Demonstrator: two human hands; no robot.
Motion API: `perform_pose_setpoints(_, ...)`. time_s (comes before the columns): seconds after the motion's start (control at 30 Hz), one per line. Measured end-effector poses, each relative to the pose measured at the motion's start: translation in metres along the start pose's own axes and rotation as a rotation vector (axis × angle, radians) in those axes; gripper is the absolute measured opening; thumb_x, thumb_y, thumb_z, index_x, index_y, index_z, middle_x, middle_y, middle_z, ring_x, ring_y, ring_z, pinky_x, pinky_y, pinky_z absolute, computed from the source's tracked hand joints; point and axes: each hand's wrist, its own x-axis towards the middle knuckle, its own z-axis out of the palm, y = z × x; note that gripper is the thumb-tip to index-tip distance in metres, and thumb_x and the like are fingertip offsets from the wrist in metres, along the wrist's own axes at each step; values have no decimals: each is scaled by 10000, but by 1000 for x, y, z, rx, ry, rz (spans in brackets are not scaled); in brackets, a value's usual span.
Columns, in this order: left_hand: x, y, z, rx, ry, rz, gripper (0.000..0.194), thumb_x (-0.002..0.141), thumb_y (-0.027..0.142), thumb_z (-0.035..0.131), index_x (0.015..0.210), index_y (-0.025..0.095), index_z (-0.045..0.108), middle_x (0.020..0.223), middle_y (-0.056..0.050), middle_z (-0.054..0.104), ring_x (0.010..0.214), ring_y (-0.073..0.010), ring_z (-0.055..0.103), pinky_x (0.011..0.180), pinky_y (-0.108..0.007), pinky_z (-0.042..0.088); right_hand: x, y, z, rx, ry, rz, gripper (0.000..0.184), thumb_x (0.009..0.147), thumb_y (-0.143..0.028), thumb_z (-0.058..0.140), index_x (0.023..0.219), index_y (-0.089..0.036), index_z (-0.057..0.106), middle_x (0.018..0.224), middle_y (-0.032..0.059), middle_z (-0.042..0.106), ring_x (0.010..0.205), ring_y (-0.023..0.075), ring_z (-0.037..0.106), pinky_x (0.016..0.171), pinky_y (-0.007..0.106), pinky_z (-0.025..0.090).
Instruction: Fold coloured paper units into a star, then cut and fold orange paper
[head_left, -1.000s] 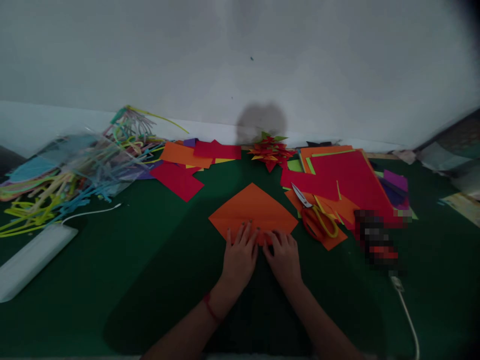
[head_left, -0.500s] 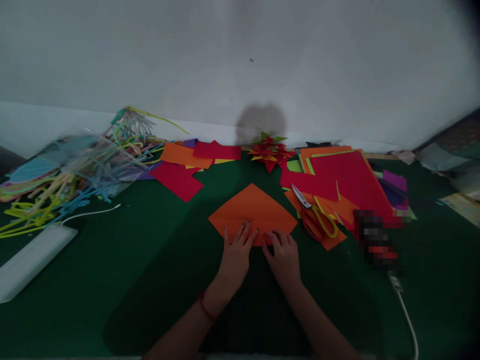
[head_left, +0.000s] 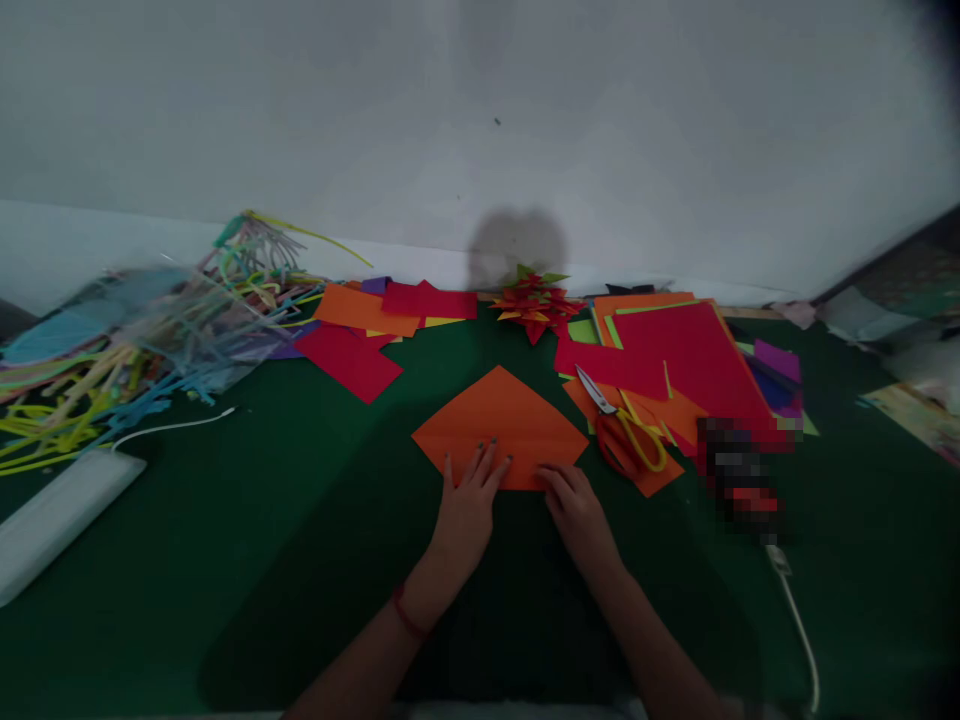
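Note:
A sheet of orange paper (head_left: pixel 498 405) lies on the green tabletop, one corner pointing away from me and its near edge straight, folded up. My left hand (head_left: pixel 470 500) rests flat on its lower middle with the fingers spread. At the near edge, to the right, my right hand (head_left: pixel 574 505) has its fingers bent and close together on the paper; the thumb is partly hidden under them. Just right of the sheet, scissors (head_left: pixel 630 440) with red and yellow handles lie on orange paper scraps.
Red sheets (head_left: pixel 690 350) are stacked at the right, near a blurred dark object (head_left: pixel 739 480) with a white cable. A red, pointed paper ornament (head_left: pixel 534 305) stands by the wall. Loose papers (head_left: pixel 352 360), colourful pipe cleaners (head_left: pixel 247 290) and a white power bank-like block (head_left: pixel 71 515) lie leftward.
My right hand has slid a little to the right along the near edge of the paper. My left hand stays flat in place. The whole view has shifted slightly.

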Motion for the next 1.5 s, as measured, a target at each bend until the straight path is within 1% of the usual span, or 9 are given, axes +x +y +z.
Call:
perform_pose_setpoints(0.1,0,0,0,5,-1,3,611,816,37,269,1377,276,223,1464,-32,170,1332,-230,152,1024,-588,96,6,5,-9,11,6,24,309,811,-49,374,1014,-208,545,1064,83,555,1006,213,511,849,380,448)
perform_pose_setpoints(0.27,0,-1,0,3,-9,8,619,809,25,272,1376,268,225,1460,-47,183,1330,-229,161,1018,-597,83,26,-11,-4,-72,185,139,167,828,-178,439,944,-166,558,936,100,569,919,214,546,810,344,439)
perform_pose_setpoints(0.37,1,0,-1,-15,-13,6,588,830,50,271,1375,265,225,1456,-48,192,1329,-228,169,1020,-591,95,35,-26,12,-31,62,208,155,835,-219,421,919,-167,540,749,39,603,644,145,588,597,239,440)
perform_pose_setpoints(0.47,1,1,-3,-32,11,-8,539,864,91,263,1375,257,225,1453,-47,204,1324,-218,191,1031,-570,107,37,-34,27,-82,-4,248,151,829,-227,408,863,-178,547,681,29,615,553,146,579,473,223,363)
perform_pose_setpoints(0.93,-19,-30,-19,-7,141,-244,537,823,8,226,1322,174,333,1420,-85,297,1322,-219,198,1045,-577,75,37,-34,20,55,-24,238,204,846,-239,397,985,-189,536,765,51,624,592,157,589,513,238,426)
perform_pose_setpoints(1.07,-18,-30,-25,-152,261,-300,485,855,36,234,1303,189,341,1402,-78,330,1304,-196,256,1063,-533,132,54,-18,7,91,68,312,242,865,-319,394,975,-177,557,788,65,600,687,178,576,604,275,452)
perform_pose_setpoints(1.2,-17,-28,-29,-239,325,-283,416,884,104,279,1279,207,359,1379,-83,365,1281,-212,306,1058,-548,133,83,18,-6,67,129,364,332,813,-386,475,1028,-144,549,1012,136,571,977,257,513,826,386,399)
perform_pose_setpoints(1.33,-17,-29,-27,-246,309,-277,389,888,137,313,1266,206,372,1381,-90,359,1275,-220,314,1059,-548,116,105,44,-11,147,42,434,452,753,-471,525,1044,-127,560,864,115,620,827,250,575,695,354,437)
perform_pose_setpoints(1.5,-17,-29,-27,-256,303,-274,387,885,143,325,1264,206,372,1376,-94,363,1268,-226,325,1056,-550,121,113,45,-17,281,-109,504,344,686,-480,590,808,-165,652,671,77,630,653,222,597,539,288,404)
